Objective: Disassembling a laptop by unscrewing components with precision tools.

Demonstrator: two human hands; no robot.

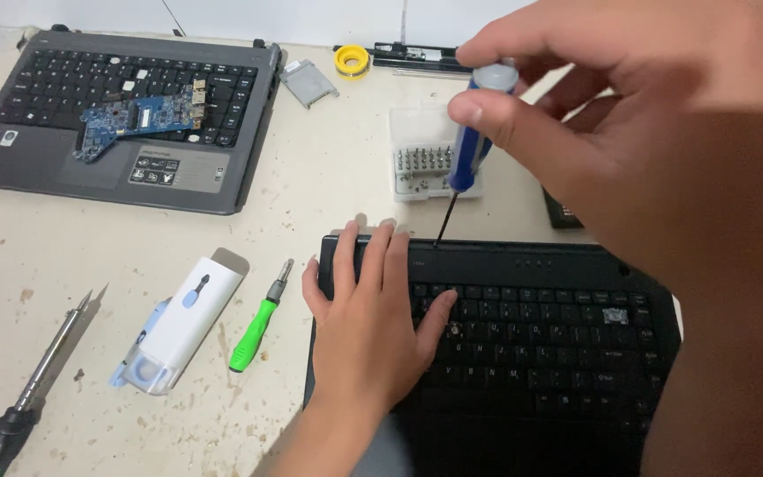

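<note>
A person's right hand (629, 97) holds a blue-handled screwdriver (474, 132) in a fingertip grip, its tip on the top edge of a black laptop (540, 353) on the worktop (311, 194). The left hand (368, 309) lies flat and open on the keyboard's left side, beside a green screwdriver (258, 322).

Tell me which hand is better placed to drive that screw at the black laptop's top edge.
Right hand: it grips the blue screwdriver, tip at the black laptop. The left hand lies flat on its keys.
</note>
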